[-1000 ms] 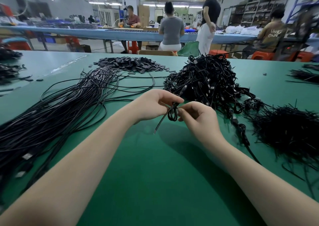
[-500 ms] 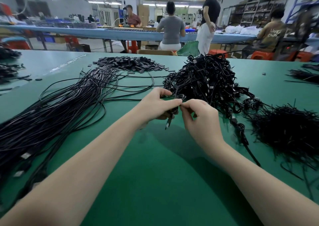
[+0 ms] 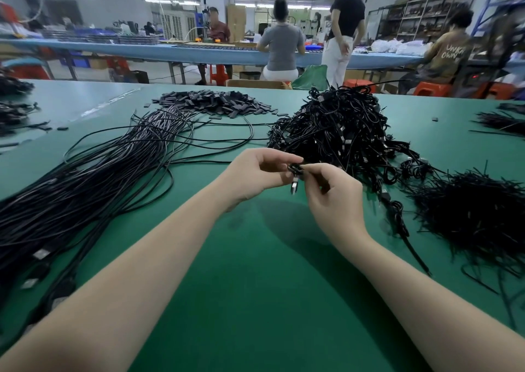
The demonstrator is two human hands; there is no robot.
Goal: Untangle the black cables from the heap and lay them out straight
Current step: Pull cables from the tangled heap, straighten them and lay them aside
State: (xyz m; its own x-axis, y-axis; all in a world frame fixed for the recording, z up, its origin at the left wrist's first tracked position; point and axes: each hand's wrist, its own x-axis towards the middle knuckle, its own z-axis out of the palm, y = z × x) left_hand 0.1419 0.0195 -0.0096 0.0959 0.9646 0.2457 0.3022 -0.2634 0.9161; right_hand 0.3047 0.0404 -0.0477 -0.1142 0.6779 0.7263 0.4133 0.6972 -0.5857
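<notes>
Evidently the work is partway through: a large sheaf of straightened cables (image 3: 93, 178) lies along the left of the green table (image 3: 255, 300), while a sizeable tangled heap (image 3: 338, 133) remains at centre right. Both hands are raised just before the heap. The left hand (image 3: 252, 175) and right hand (image 3: 332, 198) each pinch one small coiled cable (image 3: 295, 172) between fingertips, its connector hanging below.

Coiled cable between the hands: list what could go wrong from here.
1. Both hands, left hand and right hand, pinch the small coil right beside the heap; pulling it open there may snag other cables.
2. The plug dangles free and could catch in a loop.
</notes>
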